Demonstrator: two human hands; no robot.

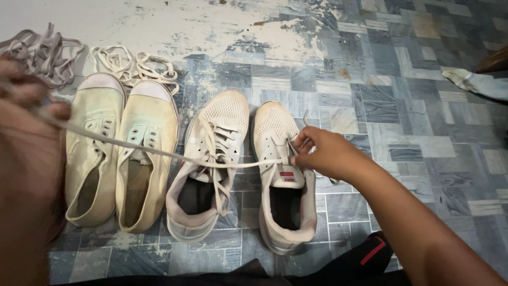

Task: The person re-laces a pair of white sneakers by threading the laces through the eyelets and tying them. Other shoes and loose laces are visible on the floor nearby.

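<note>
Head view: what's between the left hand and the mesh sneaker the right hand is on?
In the head view, a taut lace runs from left hand to right hand, crossing two canvas shoes and the laced mesh sneaker before the right mesh sneaker.

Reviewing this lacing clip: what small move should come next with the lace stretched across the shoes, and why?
Probably the left hand should draw the lace further through. The right hand pinches it at the eyelets of the rightmost mesh shoe, whose upper eyelets look empty, while the lace runs nearly taut leftward over the other shoes, so slack seems nearly taken up.

Taut shoelace (pixel 159 151) between both hands, over sneakers (pixel 238 169)
</note>
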